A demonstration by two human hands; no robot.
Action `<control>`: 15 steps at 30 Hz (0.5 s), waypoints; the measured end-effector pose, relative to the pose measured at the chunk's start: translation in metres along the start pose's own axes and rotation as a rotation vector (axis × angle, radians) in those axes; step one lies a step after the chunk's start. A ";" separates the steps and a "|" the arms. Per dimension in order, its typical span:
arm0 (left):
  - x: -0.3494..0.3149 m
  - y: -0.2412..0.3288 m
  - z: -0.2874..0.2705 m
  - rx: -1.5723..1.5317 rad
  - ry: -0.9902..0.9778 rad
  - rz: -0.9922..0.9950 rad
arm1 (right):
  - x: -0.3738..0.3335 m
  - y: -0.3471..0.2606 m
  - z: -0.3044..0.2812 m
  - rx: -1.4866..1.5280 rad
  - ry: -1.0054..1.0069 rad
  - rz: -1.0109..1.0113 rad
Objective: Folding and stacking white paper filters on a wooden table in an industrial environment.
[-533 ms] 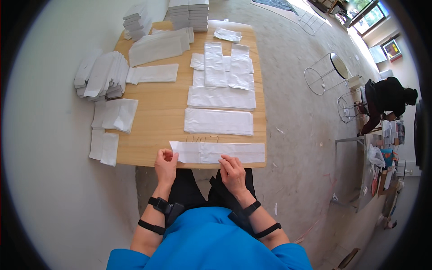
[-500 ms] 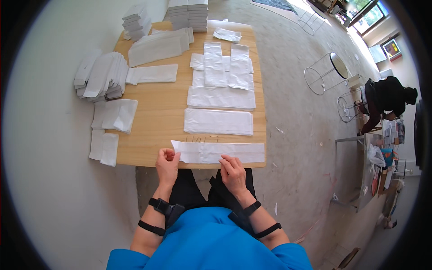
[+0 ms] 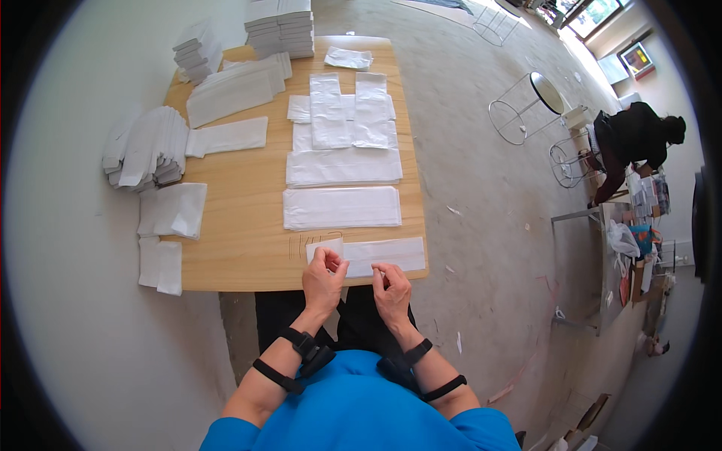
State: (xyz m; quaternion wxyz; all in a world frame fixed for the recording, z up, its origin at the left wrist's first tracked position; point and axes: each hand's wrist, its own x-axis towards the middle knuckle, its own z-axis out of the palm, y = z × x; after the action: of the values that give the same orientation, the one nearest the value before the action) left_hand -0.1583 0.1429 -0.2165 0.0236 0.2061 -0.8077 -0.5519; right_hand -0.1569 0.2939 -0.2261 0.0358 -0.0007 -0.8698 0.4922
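Left hand [image 3: 323,288] moved rightward, curled over paper [image 3: 392,254]

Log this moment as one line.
left hand: at white strip, left part; right hand: at strip's near edge; strip: on wooden table; co-worker: at right

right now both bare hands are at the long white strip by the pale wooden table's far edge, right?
No, wrong edge: the head view shows the long white strip by the near edge of the pale wooden table. The left hand and right hand are at it.
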 end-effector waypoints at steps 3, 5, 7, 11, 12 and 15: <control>0.003 -0.002 0.013 0.067 -0.029 0.013 | -0.002 0.006 -0.005 0.000 0.017 0.021; 0.004 0.000 0.021 0.136 -0.050 0.022 | -0.003 0.010 -0.007 -0.007 0.020 0.031; 0.004 0.004 0.026 0.164 -0.067 0.018 | -0.005 0.014 -0.008 0.003 0.028 0.057; 0.003 0.005 0.036 0.238 -0.098 -0.002 | -0.005 0.019 -0.009 -0.001 0.039 0.052; 0.003 0.005 0.038 0.240 -0.101 -0.002 | -0.004 0.019 -0.010 -0.002 0.038 0.060; 0.003 0.003 0.042 0.267 -0.113 -0.001 | -0.003 0.020 -0.011 0.000 0.041 0.068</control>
State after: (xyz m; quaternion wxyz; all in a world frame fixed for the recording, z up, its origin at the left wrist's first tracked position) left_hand -0.1731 0.1796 -0.2310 -0.0496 0.1764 -0.8738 -0.4504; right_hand -0.1535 0.3130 -0.2379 0.0371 -0.0402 -0.8683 0.4931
